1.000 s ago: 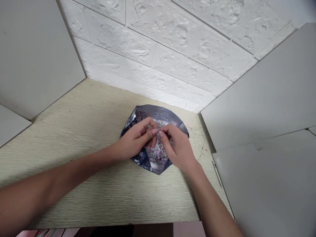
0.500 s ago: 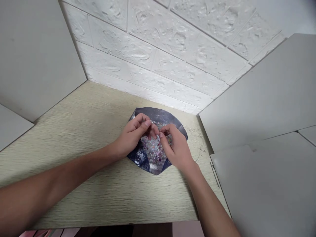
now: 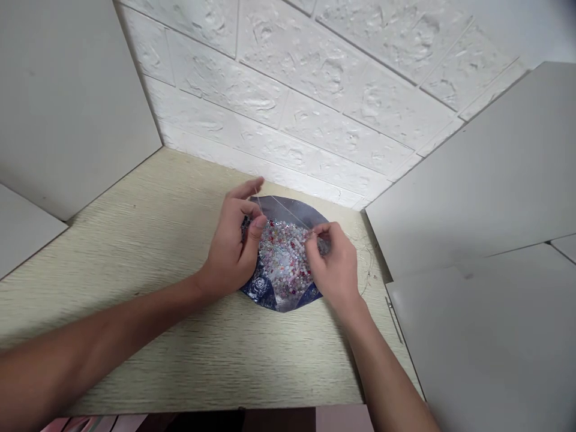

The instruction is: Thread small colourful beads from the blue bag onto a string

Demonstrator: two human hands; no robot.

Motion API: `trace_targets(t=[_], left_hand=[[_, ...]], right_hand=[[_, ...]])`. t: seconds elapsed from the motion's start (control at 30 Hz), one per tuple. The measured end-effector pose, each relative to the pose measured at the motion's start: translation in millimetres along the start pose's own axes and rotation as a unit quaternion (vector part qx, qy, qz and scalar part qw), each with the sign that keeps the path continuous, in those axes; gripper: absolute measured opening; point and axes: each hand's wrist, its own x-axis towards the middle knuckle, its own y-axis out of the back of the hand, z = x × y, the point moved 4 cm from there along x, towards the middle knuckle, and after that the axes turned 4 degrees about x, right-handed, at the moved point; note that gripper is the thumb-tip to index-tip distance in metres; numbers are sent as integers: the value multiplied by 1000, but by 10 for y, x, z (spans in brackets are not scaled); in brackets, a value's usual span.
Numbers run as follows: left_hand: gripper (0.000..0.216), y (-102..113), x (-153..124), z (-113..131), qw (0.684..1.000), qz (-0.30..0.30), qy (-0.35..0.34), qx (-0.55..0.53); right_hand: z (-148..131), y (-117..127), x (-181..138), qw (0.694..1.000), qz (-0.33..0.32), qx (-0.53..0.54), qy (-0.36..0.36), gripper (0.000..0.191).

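Note:
A thin pale thread (image 3: 290, 212) stretches between my hands above an opened, dark blue bag with a silvery inside (image 3: 299, 210). Many small beads (image 3: 283, 258), white, clear, pink and red, fill the bag. My left hand (image 3: 238, 234) is at the bag's left side, thumb and bent fingers closed on the thread, with the index finger raised and the thread passing around it. Over the bag's right side, my right hand (image 3: 333, 258) pinches the thread's other part between thumb and index finger. Whether a bead or needle is in that pinch is too small to tell.
The bag lies on a pale wood-grain tabletop (image 3: 180, 348). A white brick-patterned wall (image 3: 270, 102) rises behind it. Grey-white panels stand at the left (image 3: 76, 102) and right (image 3: 468, 162). Loose thread (image 3: 369, 258) lies right of the bag.
My hands have moved apart from close together over the beads. The thread is now drawn taut between them, and my left index finger has lifted.

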Motion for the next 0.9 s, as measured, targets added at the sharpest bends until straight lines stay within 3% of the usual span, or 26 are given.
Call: trace_targets(t=[0.07, 0.13, 0.23, 0.3, 0.43, 0.53, 0.8, 0.9], left_hand=[[3, -30, -6, 0, 998, -45, -23, 21], [3, -77, -18, -6, 993, -95, -50, 53], [6, -164, -46, -33, 978, -174, -77, 86], [8, -205, -61, -54, 970, -208, -83, 93], [9, -216, -62, -81, 969, -206, -82, 112], [10, -215, -64, -86, 967, -205, -91, 122], [12, -231, -76, -113, 963, -215, -100, 127], [11, -229, -79, -114, 963, -214, -107, 128]], right_hand=[[2, 48, 4, 999, 40, 0, 5, 21], [-39, 64, 3, 998, 35, 27, 33, 38], [-152, 6, -21, 990, -71, 83, 93, 54], [-209, -49, -48, 978, -146, 93, 113, 49], [-226, -94, -63, 971, -201, 79, 106, 30], [-214, -93, -56, 969, -216, 88, 84, 27], [-186, -139, -85, 963, -241, 120, 15, 47], [-170, -151, -93, 961, -245, 127, 11, 44]])
